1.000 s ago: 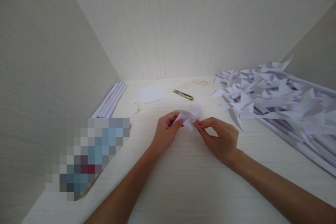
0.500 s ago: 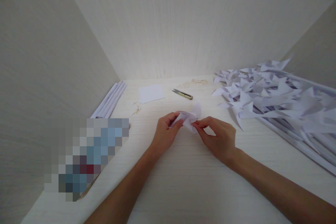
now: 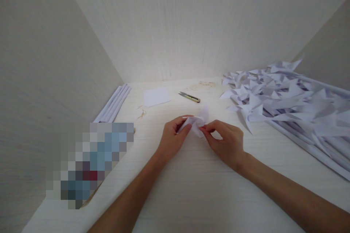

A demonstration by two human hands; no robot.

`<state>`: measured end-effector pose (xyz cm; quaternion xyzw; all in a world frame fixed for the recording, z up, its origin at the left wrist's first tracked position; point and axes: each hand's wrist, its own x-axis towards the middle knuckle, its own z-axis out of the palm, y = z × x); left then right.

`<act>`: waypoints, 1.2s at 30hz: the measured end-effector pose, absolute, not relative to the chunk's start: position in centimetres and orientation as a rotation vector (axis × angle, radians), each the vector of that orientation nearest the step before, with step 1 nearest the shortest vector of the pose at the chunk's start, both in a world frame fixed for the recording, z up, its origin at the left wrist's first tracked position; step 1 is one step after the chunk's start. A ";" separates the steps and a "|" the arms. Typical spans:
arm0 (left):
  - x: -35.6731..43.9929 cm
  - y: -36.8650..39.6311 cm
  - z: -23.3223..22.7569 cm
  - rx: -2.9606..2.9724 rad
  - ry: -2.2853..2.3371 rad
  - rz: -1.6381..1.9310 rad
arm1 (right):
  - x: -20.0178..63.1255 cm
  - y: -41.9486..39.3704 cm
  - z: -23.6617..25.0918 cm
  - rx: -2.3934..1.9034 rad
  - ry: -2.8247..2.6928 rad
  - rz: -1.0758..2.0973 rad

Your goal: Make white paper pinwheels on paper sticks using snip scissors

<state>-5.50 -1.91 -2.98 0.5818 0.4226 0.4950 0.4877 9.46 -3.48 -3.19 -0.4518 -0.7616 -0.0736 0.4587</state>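
A small folded piece of white paper [image 3: 197, 123] is pinched from both sides at the middle of a pale wooden table [image 3: 202, 189]. The fingertips of the left hand [image 3: 173, 137] are closed on the paper's left edge, the thumb pressed against the forefinger over the fold. The right hand [image 3: 226, 143] is closed on the paper's lower right corner, gripped between thumb and forefinger, the remaining fingers curled beneath. The paper is held just above the tabletop, between the two hands, with one pointed flap raised toward the far wall. Both bare forearms are stretched in from the near edge of the table.

Beyond the hands, a pair of small thread snips [image 3: 189, 97] is seen lying flat on the table, well apart from the paper. A flat white square sheet [image 3: 156, 96] is laid to the left of the snips. A few thin tan scraps [image 3: 141, 113] are scattered near the sheet, and a tangle of similar tan strands [image 3: 204, 84] is visible by the back wall. Rolled white paper tubes [image 3: 113, 102] are laid along the left wall. A large heap of folded white paper pinwheels on white sticks [image 3: 284, 102] is spread across the right side of the table. A pixelated patch [image 3: 90, 164] is shown at the left edge.
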 end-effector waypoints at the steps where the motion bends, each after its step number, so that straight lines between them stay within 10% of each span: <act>1: -5.5 -1.9 -2.9 1.403 1.025 1.199 | 9.5 -3.5 -3.2 -1.113 -1.874 -0.181; 36: -5.5 -2.4 -2.8 1.763 1.146 1.130 | 9.3 -3.2 -3.9 -1.218 -1.936 -0.108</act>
